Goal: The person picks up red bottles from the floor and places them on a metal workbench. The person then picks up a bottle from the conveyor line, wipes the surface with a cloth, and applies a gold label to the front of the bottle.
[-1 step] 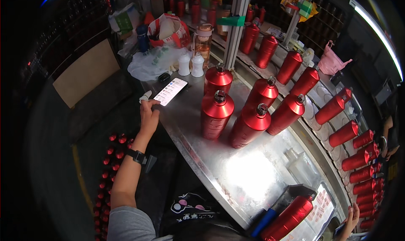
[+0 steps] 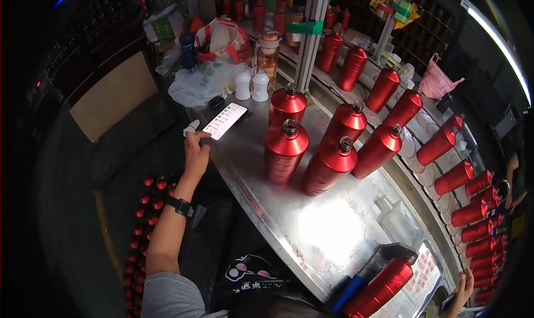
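My left hand [image 2: 196, 151] is at the table's left edge, fingers apart, with a white cover on one finger. A fingertip touches or hovers over the lower end of a lit phone [image 2: 225, 120] lying flat on the metal table. Several red metallic bottles with open clear necks stand to the right, the nearest being one red bottle [image 2: 285, 154]. At the lower right edge my right hand [image 2: 463, 289] shows only in part, fingers raised and spread, near the row of red bottles on the conveyor. It appears to hold nothing.
A conveyor [image 2: 409, 145] carries red bottles along the right. Two white bottles [image 2: 251, 87], a drink bottle [image 2: 267, 62] and bags stand at the back. A red bottle [image 2: 384, 287] lies tilted on a stand at the front. A co-worker's hand [image 2: 516, 200] is at the far right.
The red bottles on the conveyor have shifted very slightly toward the lower right. The list on the phone screen looks slightly different. My hands have not visibly moved.
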Demonstrator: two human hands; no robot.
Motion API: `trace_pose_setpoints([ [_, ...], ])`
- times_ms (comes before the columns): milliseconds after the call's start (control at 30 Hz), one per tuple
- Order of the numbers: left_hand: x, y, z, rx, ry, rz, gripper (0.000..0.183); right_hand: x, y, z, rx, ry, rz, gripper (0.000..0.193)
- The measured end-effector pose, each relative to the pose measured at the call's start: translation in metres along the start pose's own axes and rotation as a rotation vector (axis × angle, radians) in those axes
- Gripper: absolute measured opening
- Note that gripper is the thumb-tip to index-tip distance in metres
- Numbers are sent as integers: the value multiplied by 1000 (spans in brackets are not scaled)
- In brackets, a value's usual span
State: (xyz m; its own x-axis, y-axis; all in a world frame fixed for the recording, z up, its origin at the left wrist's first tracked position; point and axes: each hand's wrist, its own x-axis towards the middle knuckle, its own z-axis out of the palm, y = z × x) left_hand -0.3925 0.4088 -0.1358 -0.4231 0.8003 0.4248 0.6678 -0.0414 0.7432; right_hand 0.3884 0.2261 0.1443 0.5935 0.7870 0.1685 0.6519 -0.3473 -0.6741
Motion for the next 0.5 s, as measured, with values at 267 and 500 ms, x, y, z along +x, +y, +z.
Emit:
trace_pose_setpoints([
  [267,-2,8,-8,-13,-10,-23,44,-6,-8,8,-112,-38,-88,31],
  [500,3,4,-5,50,-14,2,42,-11,-20,19,-156,-19,35,31],
])
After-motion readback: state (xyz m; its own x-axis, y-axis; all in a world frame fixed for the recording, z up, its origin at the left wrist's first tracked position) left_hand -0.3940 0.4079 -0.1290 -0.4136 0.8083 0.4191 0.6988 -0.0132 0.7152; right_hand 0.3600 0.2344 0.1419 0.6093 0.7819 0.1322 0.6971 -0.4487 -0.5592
